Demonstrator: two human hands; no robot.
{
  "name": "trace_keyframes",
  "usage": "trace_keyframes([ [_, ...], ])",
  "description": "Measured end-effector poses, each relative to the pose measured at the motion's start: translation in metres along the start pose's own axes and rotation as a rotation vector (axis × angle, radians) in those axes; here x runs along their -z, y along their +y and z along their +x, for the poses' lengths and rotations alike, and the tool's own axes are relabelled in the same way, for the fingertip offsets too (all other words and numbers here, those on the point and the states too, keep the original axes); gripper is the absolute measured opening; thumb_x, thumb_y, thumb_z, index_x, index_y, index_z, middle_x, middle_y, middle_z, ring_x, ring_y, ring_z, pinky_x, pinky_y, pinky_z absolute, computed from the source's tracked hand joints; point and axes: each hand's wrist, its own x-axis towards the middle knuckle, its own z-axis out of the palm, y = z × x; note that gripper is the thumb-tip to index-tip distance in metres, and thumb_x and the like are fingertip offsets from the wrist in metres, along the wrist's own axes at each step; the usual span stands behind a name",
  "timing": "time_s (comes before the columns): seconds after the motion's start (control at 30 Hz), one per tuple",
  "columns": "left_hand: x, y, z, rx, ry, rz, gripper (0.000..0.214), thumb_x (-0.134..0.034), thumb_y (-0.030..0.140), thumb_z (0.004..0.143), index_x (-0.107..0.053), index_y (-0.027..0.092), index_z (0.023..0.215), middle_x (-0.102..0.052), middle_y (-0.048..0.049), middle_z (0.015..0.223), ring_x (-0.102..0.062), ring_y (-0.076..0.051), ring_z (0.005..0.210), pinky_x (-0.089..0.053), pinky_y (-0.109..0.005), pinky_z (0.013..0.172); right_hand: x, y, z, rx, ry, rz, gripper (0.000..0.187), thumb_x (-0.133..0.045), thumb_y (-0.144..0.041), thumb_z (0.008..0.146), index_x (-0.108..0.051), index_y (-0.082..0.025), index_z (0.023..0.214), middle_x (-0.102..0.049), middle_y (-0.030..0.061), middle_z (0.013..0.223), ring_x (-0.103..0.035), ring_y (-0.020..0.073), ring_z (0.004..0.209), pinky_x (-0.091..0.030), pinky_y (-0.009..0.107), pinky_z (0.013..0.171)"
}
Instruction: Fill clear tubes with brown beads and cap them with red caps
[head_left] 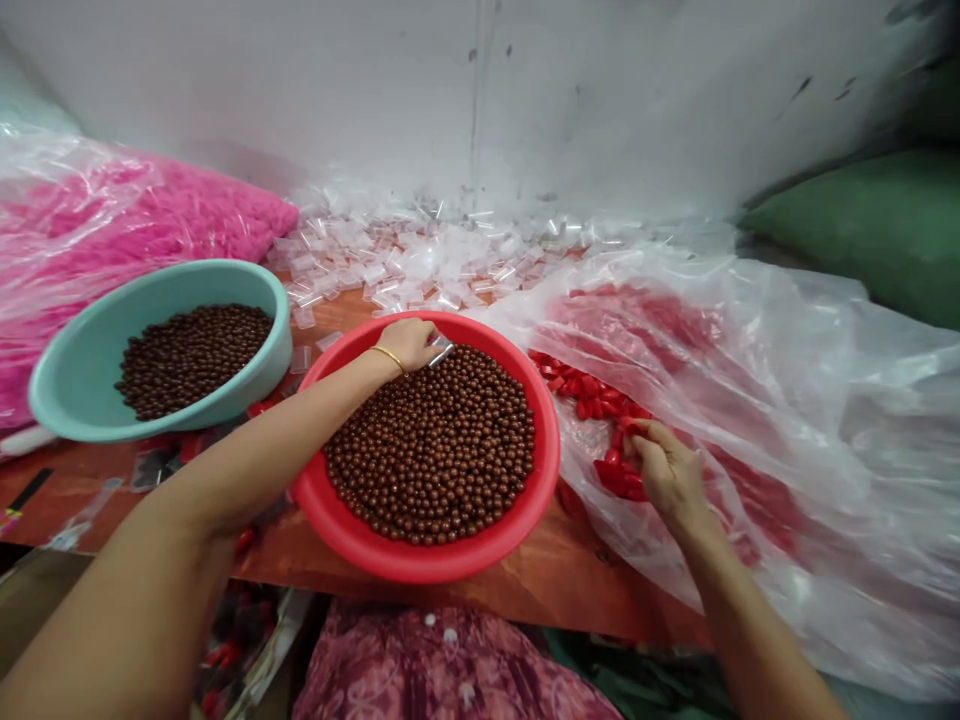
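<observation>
A red basin (341, 530) full of brown balls (442, 450) sits in front of me on a reddish table (555, 580). My left hand (409, 343), with a gold bangle at the wrist, reaches over the basin's far rim and is closed on a small clear plastic bag (440, 350). My right hand (664, 465) rests in a pile of small red pieces (592, 395) lying on a big clear plastic sheet (825, 420). Its fingers are curled among the red pieces; whether it holds one is hidden.
A teal basin (82, 360) with more brown balls stands at the left. Behind it lies a clear bag of pink material (112, 220). Many small clear bags (420, 250) are heaped by the white wall. A green sack (877, 220) lies at the far right.
</observation>
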Motion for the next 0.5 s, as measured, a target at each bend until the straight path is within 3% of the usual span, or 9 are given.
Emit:
trace_keyframes([
  [0.13, 0.002, 0.000, -0.021, -0.042, -0.046, 0.022, 0.029, -0.054, 0.035, 0.083, -0.061, 0.016, 0.103, -0.067, -0.0073, 0.101, -0.062, -0.022, 0.092, -0.047, -0.028, 0.075, -0.001, -0.008, -0.004, -0.164, 0.032, 0.251, 0.020, -0.050, -0.031, 0.065, -0.060, -0.018, 0.076, -0.055, -0.0027, 0.055, -0.049, 0.0107, 0.044, -0.041, 0.023, 0.043],
  [0.33, 0.017, -0.009, -0.067, -0.166, -0.003, 0.400, 0.029, -0.037, 0.013, 0.088, -0.065, 0.007, 0.093, -0.066, -0.0184, 0.094, -0.063, -0.026, 0.093, -0.048, -0.034, 0.077, -0.009, -0.024, -0.009, -0.242, 0.000, 0.415, 0.028, -0.067, -0.035, 0.060, -0.056, -0.019, 0.079, -0.059, -0.0044, 0.057, -0.049, 0.0078, 0.038, -0.041, 0.021, 0.037],
  [0.5, 0.000, -0.003, -0.069, -0.200, -0.115, 0.373, 0.031, -0.037, 0.005, 0.084, -0.067, 0.008, 0.088, -0.067, -0.0178, 0.094, -0.064, -0.024, 0.091, -0.050, -0.031, 0.076, -0.013, -0.033, -0.015, -0.225, -0.014, 0.520, 0.029, -0.070, -0.035, 0.060, -0.055, -0.021, 0.081, -0.047, -0.0101, 0.045, -0.039, 0.0056, 0.033, -0.038, 0.019, 0.034],
])
